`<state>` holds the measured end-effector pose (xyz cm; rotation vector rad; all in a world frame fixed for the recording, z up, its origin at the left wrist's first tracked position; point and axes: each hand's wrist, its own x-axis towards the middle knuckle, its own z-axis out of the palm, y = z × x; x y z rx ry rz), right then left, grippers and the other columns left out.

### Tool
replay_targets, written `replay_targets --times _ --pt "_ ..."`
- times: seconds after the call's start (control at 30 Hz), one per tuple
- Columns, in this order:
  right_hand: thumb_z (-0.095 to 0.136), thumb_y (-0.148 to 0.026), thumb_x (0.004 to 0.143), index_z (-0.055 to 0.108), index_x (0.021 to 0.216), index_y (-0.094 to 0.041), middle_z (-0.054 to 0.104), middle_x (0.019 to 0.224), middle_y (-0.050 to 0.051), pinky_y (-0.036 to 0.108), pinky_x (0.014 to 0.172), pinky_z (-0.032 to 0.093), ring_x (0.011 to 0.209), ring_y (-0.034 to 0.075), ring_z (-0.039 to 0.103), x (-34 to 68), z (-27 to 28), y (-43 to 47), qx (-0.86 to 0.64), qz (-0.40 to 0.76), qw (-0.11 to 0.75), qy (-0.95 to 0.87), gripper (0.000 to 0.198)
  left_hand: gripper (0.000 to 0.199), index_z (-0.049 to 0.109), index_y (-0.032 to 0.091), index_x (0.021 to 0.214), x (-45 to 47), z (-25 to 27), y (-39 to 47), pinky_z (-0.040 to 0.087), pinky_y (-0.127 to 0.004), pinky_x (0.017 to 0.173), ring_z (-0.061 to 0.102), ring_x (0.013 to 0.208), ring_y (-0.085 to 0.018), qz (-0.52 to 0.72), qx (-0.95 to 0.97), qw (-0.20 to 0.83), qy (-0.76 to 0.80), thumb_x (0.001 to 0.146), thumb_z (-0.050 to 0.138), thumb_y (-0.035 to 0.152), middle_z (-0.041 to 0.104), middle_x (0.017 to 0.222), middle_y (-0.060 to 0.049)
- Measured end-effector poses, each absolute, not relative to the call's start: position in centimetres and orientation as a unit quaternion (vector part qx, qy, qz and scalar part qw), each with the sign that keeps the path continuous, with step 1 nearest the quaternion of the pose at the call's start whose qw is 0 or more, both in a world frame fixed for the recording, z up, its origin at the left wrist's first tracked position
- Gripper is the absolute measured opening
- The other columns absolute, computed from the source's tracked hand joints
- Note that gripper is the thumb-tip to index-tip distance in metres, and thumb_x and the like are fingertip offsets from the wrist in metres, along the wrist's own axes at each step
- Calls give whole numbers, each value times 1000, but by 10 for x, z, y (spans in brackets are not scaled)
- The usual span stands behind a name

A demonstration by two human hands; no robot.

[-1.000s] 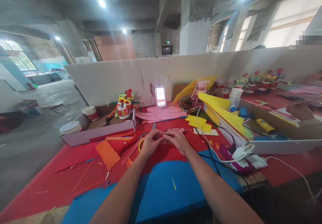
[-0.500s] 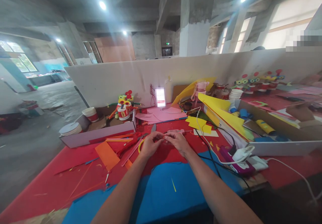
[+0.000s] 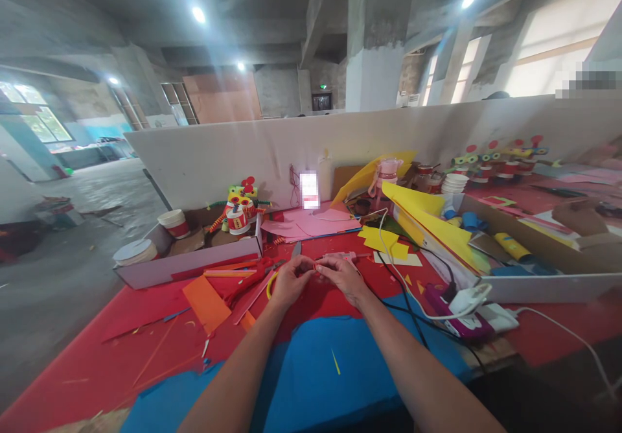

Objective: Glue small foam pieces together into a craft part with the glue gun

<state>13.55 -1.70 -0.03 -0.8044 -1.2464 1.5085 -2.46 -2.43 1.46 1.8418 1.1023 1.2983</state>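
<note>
My left hand (image 3: 287, 282) and my right hand (image 3: 343, 275) meet fingertip to fingertip over the red table cover (image 3: 121, 349), pinching a small red piece (image 3: 315, 267) between them. The piece is too small to make out its shape. Red-handled scissors (image 3: 253, 275) and a yellow ring (image 3: 270, 282) lie just left of my left hand. A pink glue gun (image 3: 343, 257) rests right behind my right hand. A blue sheet (image 3: 325, 365) covers the table under my forearms.
An open flat box (image 3: 192, 259) with paper cups and a craft figure (image 3: 240, 207) stands at the left rear. Yellow and pink sheets (image 3: 383, 238) lie behind. A long box (image 3: 534, 264) with rolls is on the right. Black and white cables and a power strip (image 3: 469, 306) run right of my arm.
Both hands stay joined on the small red piece; only the fingers shift slightly. The camera has tipped a little.
</note>
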Motion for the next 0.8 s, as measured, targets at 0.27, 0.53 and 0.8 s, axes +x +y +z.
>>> replay_targets --times 0.27,0.53,0.8 --pt "78 -48 61 68 84 -19 63 73 -1 30 65 51 61 12 58 134 -2 -16 -335 597 516 -515 38 7 64 18 78 -26 14 -24 44 -23 63 54 64 -11 484 705 305 418 72 62 18 61 69 2" --pt "81 -46 58 69 77 -20 65 77 0 32 69 54 67 14 60 135 1 -19 -332 616 516 -494 34 6 64 18 79 -26 13 -23 44 -22 62 54 64 -12 478 707 305 423 73 62 20 60 67 2" --pt "82 -44 55 69 77 -19 65 74 -1 34 73 54 65 15 61 133 -3 -19 -336 647 501 -467 35 8 62 18 77 -26 8 -21 45 -23 63 54 66 -12 474 701 337 413 71 65 23 60 69 1"
